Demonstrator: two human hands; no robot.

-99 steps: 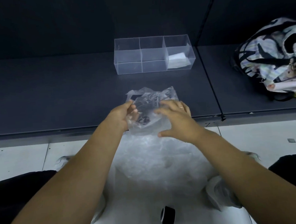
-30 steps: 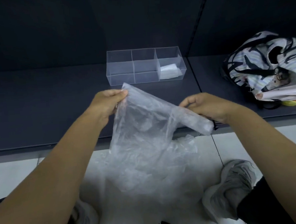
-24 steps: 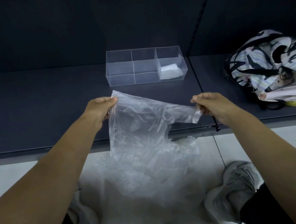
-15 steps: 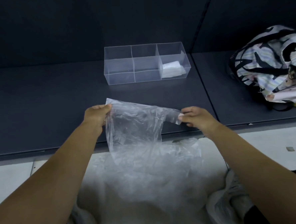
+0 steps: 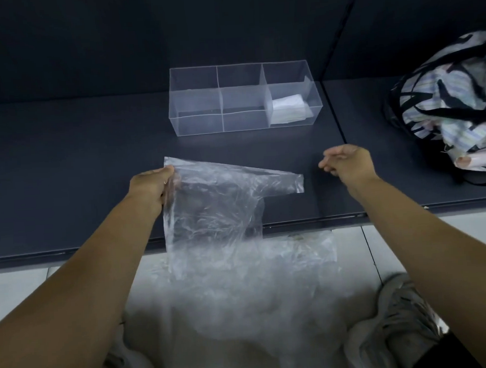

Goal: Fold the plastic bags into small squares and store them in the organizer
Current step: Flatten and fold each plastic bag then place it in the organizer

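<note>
One bag corner sits between left fingers.

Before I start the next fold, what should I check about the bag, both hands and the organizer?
1. Grip: the left hand pinches the top left corner of the bag: ok.
2. Second grip: the right hand holds nothing and is apart from the bag: not ok.
3. Bag flat on the shelf: not ok; its lower part hangs over the front edge, creased.
4. Room in the organizer: ok; the left and middle compartments look empty, and one folded bag lies in the right one.
5. Bag free of the pile below: cannot tell; the clear plastics overlap.
</note>
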